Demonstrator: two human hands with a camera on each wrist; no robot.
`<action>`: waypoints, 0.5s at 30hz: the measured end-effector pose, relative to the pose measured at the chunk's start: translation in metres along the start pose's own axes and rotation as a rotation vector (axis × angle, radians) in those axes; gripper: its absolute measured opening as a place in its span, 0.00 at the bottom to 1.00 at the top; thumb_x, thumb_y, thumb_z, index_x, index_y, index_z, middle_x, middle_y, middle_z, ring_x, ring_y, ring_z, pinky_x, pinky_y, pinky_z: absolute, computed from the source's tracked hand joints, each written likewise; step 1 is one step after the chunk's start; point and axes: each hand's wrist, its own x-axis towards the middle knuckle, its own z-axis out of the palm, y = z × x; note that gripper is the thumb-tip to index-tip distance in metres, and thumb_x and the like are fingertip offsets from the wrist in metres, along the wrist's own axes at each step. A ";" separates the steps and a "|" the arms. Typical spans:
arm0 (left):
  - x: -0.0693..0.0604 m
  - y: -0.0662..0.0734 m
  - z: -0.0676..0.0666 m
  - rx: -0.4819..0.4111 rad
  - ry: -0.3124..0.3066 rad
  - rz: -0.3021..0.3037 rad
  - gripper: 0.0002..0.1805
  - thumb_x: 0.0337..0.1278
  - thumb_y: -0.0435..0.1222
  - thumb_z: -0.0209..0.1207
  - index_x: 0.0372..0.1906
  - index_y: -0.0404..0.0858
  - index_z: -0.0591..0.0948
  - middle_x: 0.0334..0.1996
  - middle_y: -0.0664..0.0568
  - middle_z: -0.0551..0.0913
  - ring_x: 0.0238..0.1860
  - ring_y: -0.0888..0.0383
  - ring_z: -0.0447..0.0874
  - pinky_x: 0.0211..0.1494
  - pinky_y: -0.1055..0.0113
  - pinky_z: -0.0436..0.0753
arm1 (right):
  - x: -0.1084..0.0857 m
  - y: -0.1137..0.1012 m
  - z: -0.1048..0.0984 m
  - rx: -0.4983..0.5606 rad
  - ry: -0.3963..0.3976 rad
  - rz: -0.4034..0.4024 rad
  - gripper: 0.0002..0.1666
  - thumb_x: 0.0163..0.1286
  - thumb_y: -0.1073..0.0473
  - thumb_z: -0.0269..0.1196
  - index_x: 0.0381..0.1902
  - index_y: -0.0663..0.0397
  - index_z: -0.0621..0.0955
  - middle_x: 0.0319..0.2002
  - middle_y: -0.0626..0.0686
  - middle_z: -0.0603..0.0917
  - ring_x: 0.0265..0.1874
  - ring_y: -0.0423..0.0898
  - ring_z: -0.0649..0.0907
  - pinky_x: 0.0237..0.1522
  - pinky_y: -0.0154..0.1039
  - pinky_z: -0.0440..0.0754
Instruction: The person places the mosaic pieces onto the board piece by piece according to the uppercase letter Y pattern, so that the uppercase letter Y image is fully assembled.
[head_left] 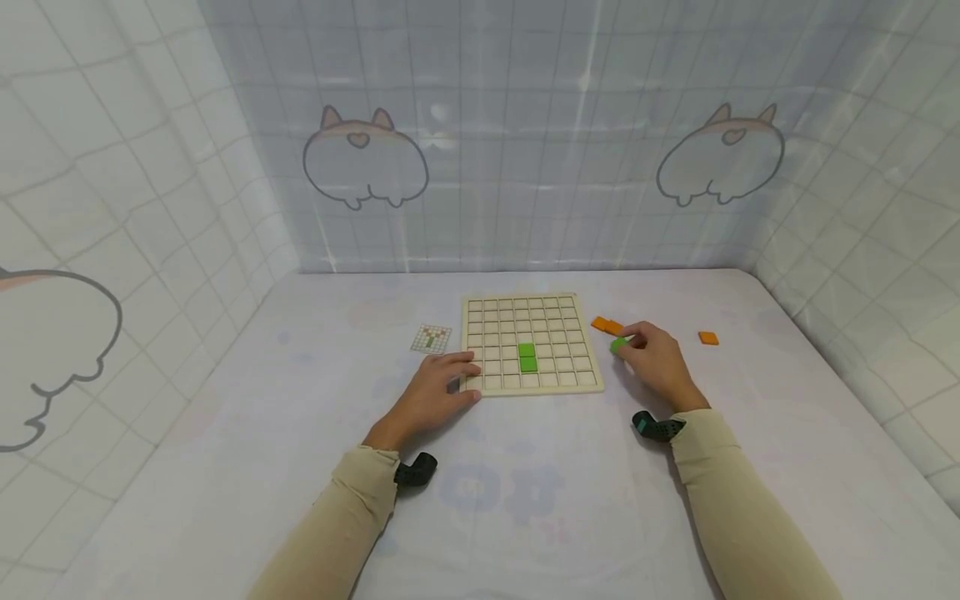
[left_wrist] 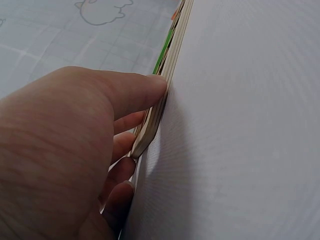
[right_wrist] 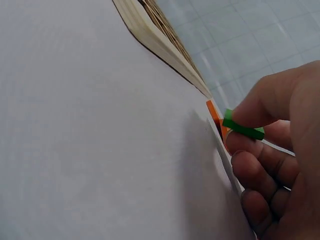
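Observation:
A wooden grid board (head_left: 555, 387) lies on the table, and two green square tiles (head_left: 528, 357) sit in adjoining cells. My left hand (head_left: 435, 390) is at the board's near left corner. Its thumb (left_wrist: 145, 92) touches the near edge in the left wrist view, while the loosely extended fingers rest along the left edge. Right of the board, my right hand (head_left: 657, 365) pinches a green tile (right_wrist: 243, 125) between thumb and fingers, just above the table. Orange tiles (head_left: 607, 325) lie right behind it, partly hidden by the hand in the right wrist view.
A small card (head_left: 431, 338) printed with a coloured grid pattern lies left of the board. Another orange tile (head_left: 708, 337) sits alone farther right. White cloth covers the table (head_left: 510, 483), with grid-patterned curtain walls (head_left: 540, 167) at the back and sides.

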 end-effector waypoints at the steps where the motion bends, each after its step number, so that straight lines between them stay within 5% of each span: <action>1: 0.000 0.000 0.000 0.002 0.000 0.000 0.23 0.64 0.44 0.64 0.62 0.43 0.81 0.72 0.51 0.69 0.70 0.43 0.61 0.69 0.46 0.64 | 0.000 0.000 0.001 0.017 0.007 -0.005 0.22 0.71 0.55 0.60 0.58 0.60 0.77 0.44 0.60 0.81 0.40 0.55 0.77 0.40 0.45 0.75; 8: -0.001 0.002 -0.001 0.002 0.003 0.001 0.22 0.64 0.43 0.65 0.61 0.42 0.82 0.72 0.51 0.69 0.70 0.43 0.62 0.69 0.46 0.64 | 0.003 -0.003 0.007 0.132 0.024 -0.068 0.21 0.70 0.57 0.62 0.58 0.60 0.76 0.42 0.60 0.81 0.36 0.52 0.77 0.37 0.43 0.75; 15: -0.001 0.002 -0.001 0.009 0.005 0.010 0.22 0.64 0.43 0.65 0.61 0.42 0.82 0.72 0.51 0.70 0.71 0.44 0.62 0.68 0.47 0.65 | 0.002 -0.013 0.011 0.218 -0.036 -0.024 0.23 0.72 0.54 0.63 0.61 0.59 0.78 0.45 0.59 0.82 0.36 0.51 0.81 0.36 0.36 0.80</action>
